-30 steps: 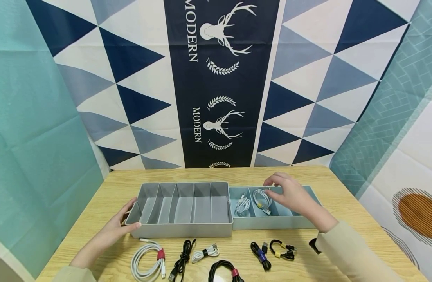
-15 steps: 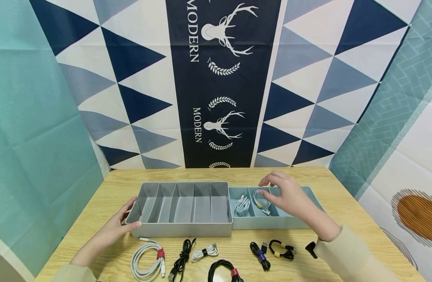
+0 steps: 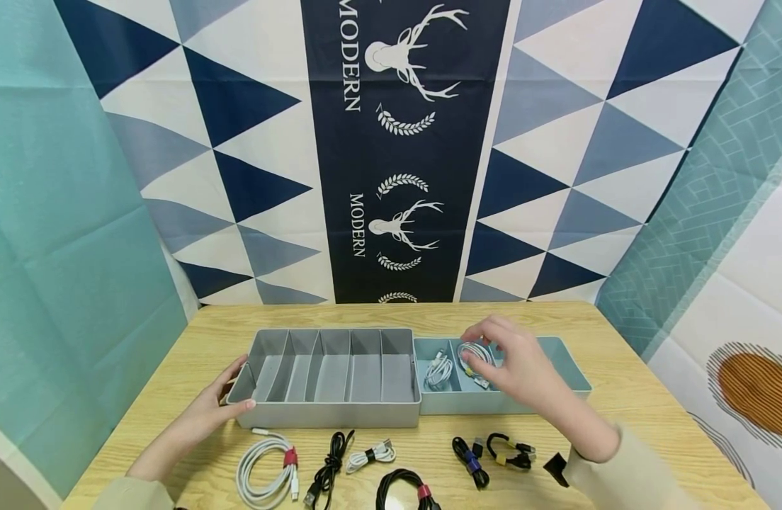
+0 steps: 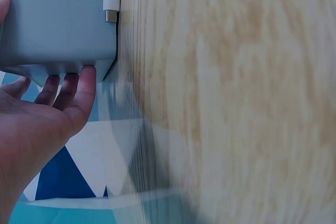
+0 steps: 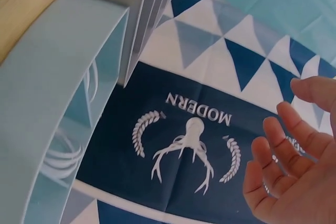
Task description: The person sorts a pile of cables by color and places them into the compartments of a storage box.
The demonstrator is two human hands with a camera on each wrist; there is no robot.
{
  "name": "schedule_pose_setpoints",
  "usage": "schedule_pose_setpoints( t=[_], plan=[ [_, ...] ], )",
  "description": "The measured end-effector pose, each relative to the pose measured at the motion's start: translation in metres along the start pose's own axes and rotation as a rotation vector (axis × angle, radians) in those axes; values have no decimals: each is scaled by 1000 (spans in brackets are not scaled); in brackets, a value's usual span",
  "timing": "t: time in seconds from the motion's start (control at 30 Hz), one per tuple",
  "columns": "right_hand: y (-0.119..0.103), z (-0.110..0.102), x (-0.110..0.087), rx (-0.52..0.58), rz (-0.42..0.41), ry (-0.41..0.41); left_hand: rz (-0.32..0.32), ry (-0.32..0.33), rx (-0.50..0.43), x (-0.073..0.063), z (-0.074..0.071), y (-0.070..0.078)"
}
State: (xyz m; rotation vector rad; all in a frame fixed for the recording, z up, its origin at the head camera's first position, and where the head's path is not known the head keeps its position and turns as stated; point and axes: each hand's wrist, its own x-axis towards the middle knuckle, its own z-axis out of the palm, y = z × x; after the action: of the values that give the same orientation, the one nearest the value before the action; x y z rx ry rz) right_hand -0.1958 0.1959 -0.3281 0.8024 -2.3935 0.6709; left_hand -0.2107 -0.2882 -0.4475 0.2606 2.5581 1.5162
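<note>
My left hand (image 3: 211, 405) holds the left end of a grey divided box (image 3: 327, 416), thumb at the front rim. In the left wrist view its fingertips (image 4: 88, 72) press against the end wall. My right hand (image 3: 515, 361) hovers over a light blue divided tray (image 3: 493, 404) abutting the grey box on the right. Its thumb and fingers are loosely bent with nothing between them, beside a coiled white cable (image 3: 472, 348) with a yellow tie. Another white cable (image 3: 438, 372) lies in the tray's leftmost compartment. The hand hides part of the compartments further right.
Along the front of the wooden table (image 3: 231, 319) lie a white cable with a red tie (image 3: 266, 471), a black cable (image 3: 332, 464), a short white cable (image 3: 370, 457) and several more dark bundled cables (image 3: 470, 462). A patterned cloth (image 3: 257, 142) hangs behind.
My right hand has shifted a little left and sunk slightly, from above the tray's middle toward the second compartment with the coiled white cable. My left hand stays on the grey box.
</note>
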Motion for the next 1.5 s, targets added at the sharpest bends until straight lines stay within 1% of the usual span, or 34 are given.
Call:
schedule_pose_setpoints(
  t=[0.2,0.3,0.47,0.6,0.67,0.73,0.87,1.0,1.1,1.2,1.3,1.5],
  plan=[
    [-15,4,-6,21,50,-2,9,8,-3,1,1,0],
    [-20,9,-9,50,60,-5,7,8,-2,0,1,0],
    [-27,22,-15,126,56,-4,-2,6,-3,0,1,-1],
    [-30,34,-21,171,34,6,-3,5,2,0,1,-1],
    [-32,39,-23,191,43,9,0,6,3,0,0,-1],
    [-33,43,-26,215,73,3,1,4,5,1,0,-1],
    [-37,48,-32,301,171,-39,0,2,12,0,0,-1],
    [-39,54,-37,394,228,-96,-1,3,7,0,1,0],
    [-39,59,-41,440,251,-150,7,4,1,0,1,0],
    [-38,62,-44,462,278,-199,13,4,5,1,1,-2],
    [-38,65,-47,472,292,-228,13,3,0,1,1,-4],
    [-37,72,-54,471,285,-275,7,9,-23,1,2,-6]
  ],
)
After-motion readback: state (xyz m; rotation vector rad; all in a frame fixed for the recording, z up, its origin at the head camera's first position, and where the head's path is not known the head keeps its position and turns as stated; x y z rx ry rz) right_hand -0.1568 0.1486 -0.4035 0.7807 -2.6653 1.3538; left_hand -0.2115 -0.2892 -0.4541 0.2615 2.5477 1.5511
